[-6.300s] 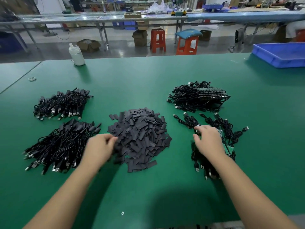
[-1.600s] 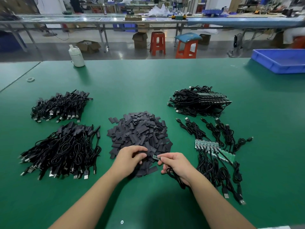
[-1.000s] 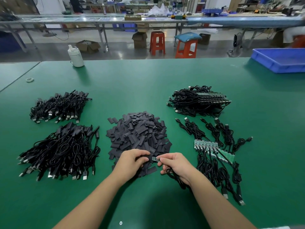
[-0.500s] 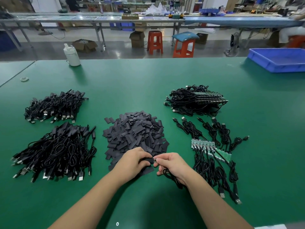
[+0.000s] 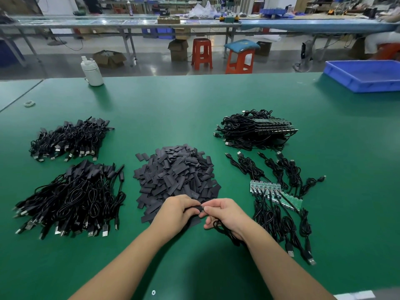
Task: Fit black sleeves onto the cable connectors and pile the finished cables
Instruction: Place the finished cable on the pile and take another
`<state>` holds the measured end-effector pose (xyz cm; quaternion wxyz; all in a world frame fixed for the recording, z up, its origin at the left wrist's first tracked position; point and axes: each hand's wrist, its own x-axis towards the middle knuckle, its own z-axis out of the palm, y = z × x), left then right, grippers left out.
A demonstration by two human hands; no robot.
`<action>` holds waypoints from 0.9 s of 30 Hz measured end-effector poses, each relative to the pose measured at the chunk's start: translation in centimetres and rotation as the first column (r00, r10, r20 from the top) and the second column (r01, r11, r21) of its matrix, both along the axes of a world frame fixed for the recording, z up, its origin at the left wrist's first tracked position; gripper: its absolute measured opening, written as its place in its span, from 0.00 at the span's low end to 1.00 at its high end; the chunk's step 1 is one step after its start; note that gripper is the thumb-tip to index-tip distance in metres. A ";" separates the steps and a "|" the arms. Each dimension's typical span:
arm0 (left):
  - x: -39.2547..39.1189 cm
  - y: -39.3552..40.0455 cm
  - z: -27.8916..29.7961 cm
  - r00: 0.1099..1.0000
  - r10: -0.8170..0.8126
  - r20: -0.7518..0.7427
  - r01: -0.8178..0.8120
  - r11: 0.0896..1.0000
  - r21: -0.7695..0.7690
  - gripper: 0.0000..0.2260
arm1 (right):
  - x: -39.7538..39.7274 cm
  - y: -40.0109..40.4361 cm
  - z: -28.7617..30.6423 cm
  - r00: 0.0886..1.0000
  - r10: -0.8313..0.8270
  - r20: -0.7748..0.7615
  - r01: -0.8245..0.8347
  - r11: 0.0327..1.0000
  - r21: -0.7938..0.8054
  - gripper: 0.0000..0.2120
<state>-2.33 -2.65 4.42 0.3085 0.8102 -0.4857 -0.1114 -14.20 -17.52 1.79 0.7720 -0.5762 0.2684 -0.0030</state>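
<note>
Sleeve (image 5: 195,208) pinched in left hand (image 5: 176,213) has now slid over the connector that right hand (image 5: 225,215) pinches near the table's front edge, so this cable's nearly pile-ready.

Bright, even overhead light, soft shadows under the arms, wide-angle bending at the edges.

A factory assembly floor: long green workbench (image 5: 194,100), rows of worktables (image 5: 129,20), plastic stools (image 5: 201,53), blue parts bin (image 5: 363,76).
</note>
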 end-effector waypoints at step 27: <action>-1.4 -1.9 1.0 0.888 -0.269 0.373 0.061 0.872 0.485 0.19 | -0.4 0.3 0.0 0.998 0.045 0.048 -0.045 0.999 -0.006 0.12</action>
